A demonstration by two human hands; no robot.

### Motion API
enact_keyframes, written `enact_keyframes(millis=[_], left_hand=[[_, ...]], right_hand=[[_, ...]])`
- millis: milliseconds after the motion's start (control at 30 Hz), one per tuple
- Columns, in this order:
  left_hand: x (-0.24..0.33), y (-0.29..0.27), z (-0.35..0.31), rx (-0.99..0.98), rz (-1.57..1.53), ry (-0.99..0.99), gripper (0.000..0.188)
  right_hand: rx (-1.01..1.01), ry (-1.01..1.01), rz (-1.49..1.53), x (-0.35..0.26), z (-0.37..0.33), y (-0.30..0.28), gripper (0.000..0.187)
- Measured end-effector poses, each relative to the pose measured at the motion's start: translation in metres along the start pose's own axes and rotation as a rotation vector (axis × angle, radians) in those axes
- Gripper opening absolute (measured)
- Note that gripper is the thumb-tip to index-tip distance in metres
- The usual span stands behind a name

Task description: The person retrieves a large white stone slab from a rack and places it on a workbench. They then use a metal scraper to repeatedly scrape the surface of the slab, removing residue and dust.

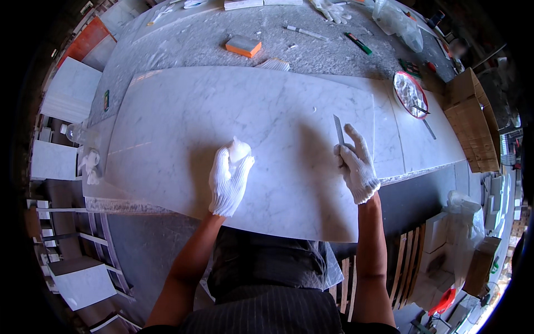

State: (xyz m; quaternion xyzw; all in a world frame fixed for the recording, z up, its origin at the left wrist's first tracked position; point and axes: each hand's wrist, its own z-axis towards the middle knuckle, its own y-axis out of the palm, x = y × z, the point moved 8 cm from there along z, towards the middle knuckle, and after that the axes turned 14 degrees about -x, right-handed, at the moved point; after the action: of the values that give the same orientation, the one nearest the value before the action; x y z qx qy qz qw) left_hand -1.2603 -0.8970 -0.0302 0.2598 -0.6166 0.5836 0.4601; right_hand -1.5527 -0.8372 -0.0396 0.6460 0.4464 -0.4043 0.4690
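Both hands wear white knitted gloves. My left hand [229, 181] is closed around a white crumpled wad [239, 150], perhaps cloth or paper, above a grey-veined white marble slab [261, 106]. In my right hand [359, 167], near the slab's right part, a thin flat metal blade [339, 131] is pinched between the fingers and points away from me. The slab lies on the workbench with its near edge close to my body. A small white crumb [314, 109] sits on its surface, left of the blade.
A red-rimmed bowl [396, 83] of white paste stands at the right, beside a cardboard box [473, 119]. Beyond the slab, on the dusty bench, lie an orange-sided sanding block [243, 45], a green-handled tool [359, 43] and spare gloves [332, 10]. Stacked white tiles [72, 89] stand left.
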Motion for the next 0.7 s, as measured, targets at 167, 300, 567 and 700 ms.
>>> enact_keyframes(millis=[167, 300, 567, 700], left_hand=[[-0.005, 0.000, 0.001, 0.000, 0.002, -0.021, 0.033], [-0.003, 0.002, 0.002, 0.005, -0.052, -0.012, 0.034], [-0.009, 0.002, 0.001, 0.004, -0.021, -0.026, 0.035], [-0.013, 0.002, 0.001, -0.011, -0.030, -0.048, 0.037]], right_hand=[[0.103, -0.089, -0.668, -0.006, 0.021, -0.008, 0.039], [0.133, -0.151, -1.096, -0.018, 0.028, 0.007, 0.038], [0.143, -0.024, -1.365, -0.023, 0.045, 0.022, 0.032], [0.154, -0.049, -1.378, -0.023, 0.051, 0.023, 0.032]])
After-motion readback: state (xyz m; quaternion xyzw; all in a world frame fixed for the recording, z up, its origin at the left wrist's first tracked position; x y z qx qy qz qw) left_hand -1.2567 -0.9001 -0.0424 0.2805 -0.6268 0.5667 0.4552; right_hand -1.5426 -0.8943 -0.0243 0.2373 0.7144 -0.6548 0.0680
